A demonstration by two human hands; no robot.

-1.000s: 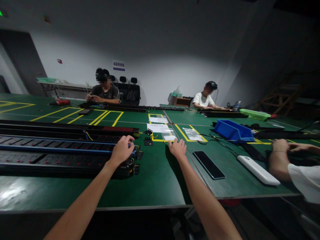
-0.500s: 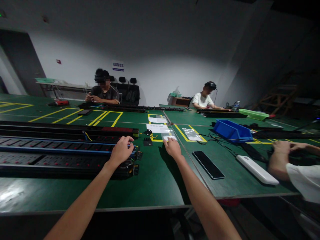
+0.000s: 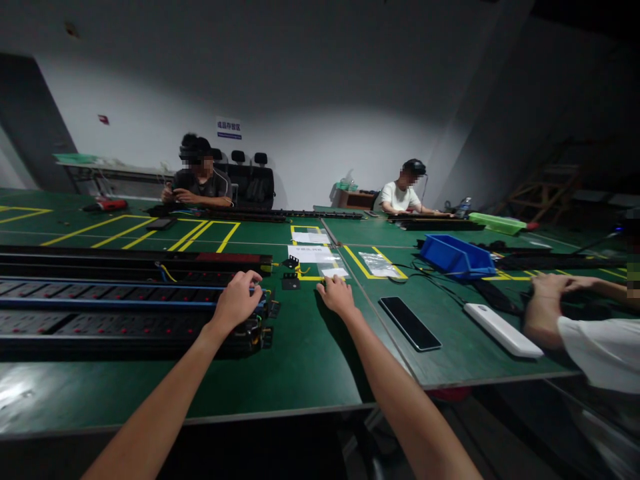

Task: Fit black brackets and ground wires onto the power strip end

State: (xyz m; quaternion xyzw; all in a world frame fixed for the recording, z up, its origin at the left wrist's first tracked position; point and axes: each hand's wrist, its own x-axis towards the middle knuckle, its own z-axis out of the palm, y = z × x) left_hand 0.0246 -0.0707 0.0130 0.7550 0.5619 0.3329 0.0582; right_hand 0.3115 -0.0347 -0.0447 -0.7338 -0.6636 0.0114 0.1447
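Green table [image 3: 310, 360] carries long black power strips [image 3: 100, 313]. Left hand [image 3: 237, 300] curls over the open, wired end of one strip; its end bracket [image 3: 291, 283] lies unattached between the hands. Right hand [image 3: 339, 297] rests spread flat beside clear bags [image 3: 334, 271].

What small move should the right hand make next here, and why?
Probably a short reach forward to take the small clear bag. The right hand lies flat on the green table just short of it, holding nothing, while the left hand rests on the end of the power strip.
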